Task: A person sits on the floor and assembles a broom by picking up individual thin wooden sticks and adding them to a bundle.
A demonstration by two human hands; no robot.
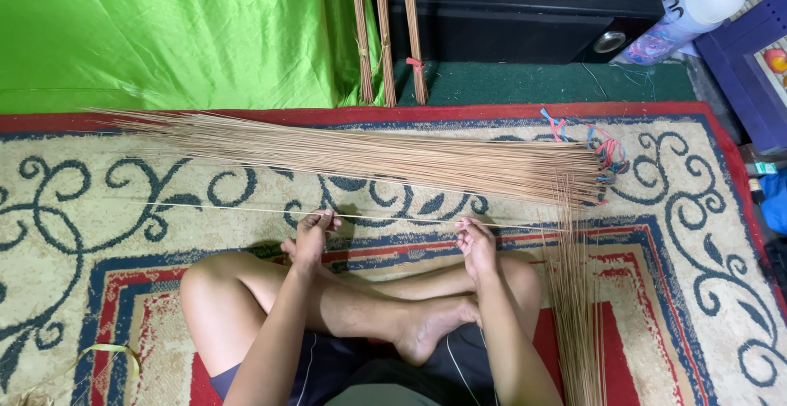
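Both the left hand (312, 235) and the right hand (476, 242) pinch one thin pale palm-leaf stick (246, 208). It lies across the patterned cream, blue and red rug (697, 234), near the rug's far edge, just beside a long heap of brown sticks (393, 156).

A thin, dry, straw-coloured plant stick (246, 208), matt and smooth, is pinched by the bare left hand (314, 234) and right hand (476, 244). A bundle of like sticks (393, 156) is laid on a woven, matt pile carpet (689, 234). Glossy green cloth (164, 33) is draped behind
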